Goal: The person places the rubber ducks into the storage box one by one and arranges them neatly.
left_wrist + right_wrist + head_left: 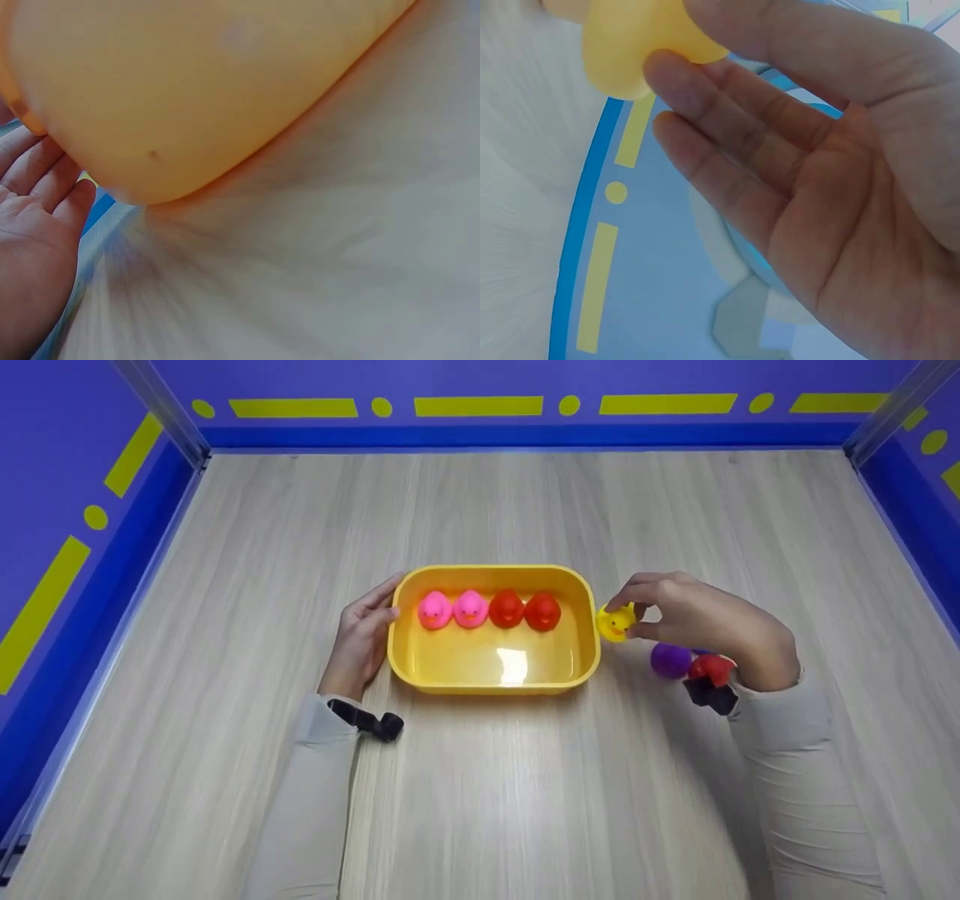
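Note:
Between thumb and fingertips, my right hand (686, 611) pinches a yellow rubber duck (616, 622) just outside the right rim of a yellow plastic tub (465, 688). In the right wrist view the duck (622, 52) is partly cut off at the top, and the other fingers extend below it. Inside the tub, along its far side, two pink rubber ducks (470, 610) and two red rubber ducks (543, 611) form a row. My left hand (362, 641) touches the tub's left end, its fingers fairly straight against the outer wall (172, 90) and thumb at the rim.
Under my right wrist lie a purple round toy (670, 660) and a red toy (711, 668), partly covered by the black wrist camera (710, 695); a dark blue bit shows behind them. Blue walls with yellow marks (480, 406) border the wooden table (480, 795).

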Motion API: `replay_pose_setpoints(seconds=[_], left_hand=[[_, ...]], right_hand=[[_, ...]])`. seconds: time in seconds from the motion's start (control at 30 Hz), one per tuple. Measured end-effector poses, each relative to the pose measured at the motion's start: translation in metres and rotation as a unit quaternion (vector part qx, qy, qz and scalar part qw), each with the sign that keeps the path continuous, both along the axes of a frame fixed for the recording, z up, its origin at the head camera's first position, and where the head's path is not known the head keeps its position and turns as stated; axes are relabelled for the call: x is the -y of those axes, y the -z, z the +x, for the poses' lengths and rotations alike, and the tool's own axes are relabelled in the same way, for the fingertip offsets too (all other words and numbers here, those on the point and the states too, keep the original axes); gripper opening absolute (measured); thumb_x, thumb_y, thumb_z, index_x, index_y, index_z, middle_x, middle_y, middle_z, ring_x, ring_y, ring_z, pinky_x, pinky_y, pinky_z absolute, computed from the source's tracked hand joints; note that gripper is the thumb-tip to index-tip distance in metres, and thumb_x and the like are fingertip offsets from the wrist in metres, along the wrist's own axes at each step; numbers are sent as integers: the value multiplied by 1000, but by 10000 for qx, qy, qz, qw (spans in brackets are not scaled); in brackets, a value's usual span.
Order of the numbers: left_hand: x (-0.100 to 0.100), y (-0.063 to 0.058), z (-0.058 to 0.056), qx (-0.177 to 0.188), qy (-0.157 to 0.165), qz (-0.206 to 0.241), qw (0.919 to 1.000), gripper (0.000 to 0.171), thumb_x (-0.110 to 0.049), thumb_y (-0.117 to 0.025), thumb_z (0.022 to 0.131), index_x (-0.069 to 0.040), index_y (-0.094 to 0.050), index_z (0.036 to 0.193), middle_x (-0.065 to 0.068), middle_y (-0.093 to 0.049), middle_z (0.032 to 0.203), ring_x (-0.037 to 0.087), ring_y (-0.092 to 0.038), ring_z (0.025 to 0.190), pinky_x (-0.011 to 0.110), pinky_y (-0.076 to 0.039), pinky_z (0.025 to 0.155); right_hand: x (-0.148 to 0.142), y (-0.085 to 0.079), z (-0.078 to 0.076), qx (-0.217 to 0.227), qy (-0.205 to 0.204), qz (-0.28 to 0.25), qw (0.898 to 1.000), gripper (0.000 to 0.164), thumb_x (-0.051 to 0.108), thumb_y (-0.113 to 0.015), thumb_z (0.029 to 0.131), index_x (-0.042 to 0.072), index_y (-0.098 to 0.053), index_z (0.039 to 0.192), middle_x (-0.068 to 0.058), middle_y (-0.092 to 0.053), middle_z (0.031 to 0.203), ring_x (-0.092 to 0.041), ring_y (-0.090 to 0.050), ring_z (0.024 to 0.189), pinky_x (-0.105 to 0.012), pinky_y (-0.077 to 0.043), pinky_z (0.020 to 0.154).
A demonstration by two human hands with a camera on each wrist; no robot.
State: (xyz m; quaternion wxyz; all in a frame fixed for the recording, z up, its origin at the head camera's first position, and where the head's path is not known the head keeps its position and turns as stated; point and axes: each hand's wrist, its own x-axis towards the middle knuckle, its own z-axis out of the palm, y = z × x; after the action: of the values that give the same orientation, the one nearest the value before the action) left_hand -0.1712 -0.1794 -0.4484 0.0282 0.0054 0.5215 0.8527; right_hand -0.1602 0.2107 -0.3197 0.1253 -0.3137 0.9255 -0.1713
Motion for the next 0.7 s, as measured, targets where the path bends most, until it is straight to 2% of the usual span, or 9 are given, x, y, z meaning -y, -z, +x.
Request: replay_pose_setpoints(seconds=[0.33, 0.7], left_hand=[[0, -1, 1, -11, 17, -10, 10000, 54, 10, -45, 87, 9, -40, 140, 21, -40, 150, 24, -40, 138, 32, -36, 113], [-1, -1, 0, 16, -21, 89, 10000, 55, 12, -43, 86, 11, -37, 141, 22, -37, 151, 24, -37, 140, 31, -36, 113]], right_hand=[[17, -8, -3, -36, -289, -136, 9995, 27, 4, -72, 82, 8, -71, 109, -3, -68, 109, -22, -64, 101, -39, -58, 87], [45, -14, -13, 162, -575, 47, 9982, 31, 0, -71, 82, 7, -69, 112, -6, -68, 111, -21, -64, 95, -36, -59, 83]])
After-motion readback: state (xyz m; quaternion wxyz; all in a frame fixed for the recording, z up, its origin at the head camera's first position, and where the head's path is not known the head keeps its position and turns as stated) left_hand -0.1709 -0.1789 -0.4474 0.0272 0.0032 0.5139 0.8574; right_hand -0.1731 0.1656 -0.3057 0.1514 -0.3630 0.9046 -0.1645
